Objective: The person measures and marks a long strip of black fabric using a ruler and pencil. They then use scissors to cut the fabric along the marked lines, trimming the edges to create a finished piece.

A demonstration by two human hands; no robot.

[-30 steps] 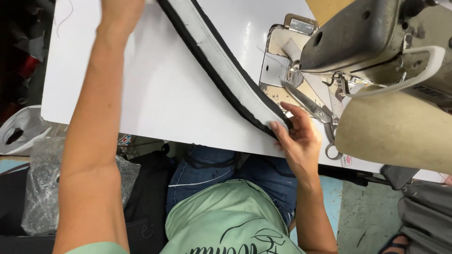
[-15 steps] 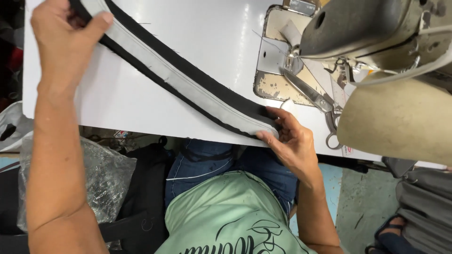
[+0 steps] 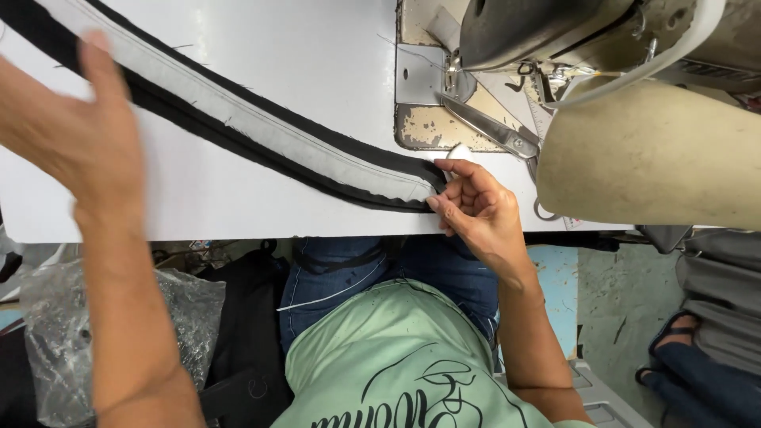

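A long black fabric strip with a grey-white band down its middle lies diagonally across the white table, from the top left to the front edge. My right hand pinches the strip's near end just in front of the sewing machine's metal bed plate. My left hand is blurred, with its fingers spread, and hovers over the strip's left part; it grips nothing that I can see.
The sewing machine head and its large beige body fill the top right. Scissors lie on the bed plate. A clear plastic bag and dark bags sit under the table at the left.
My left hand has let go of the strip and opened, and it has dropped lower at the left. The strip now lies flatter across the table. My right hand stays at the strip's end.
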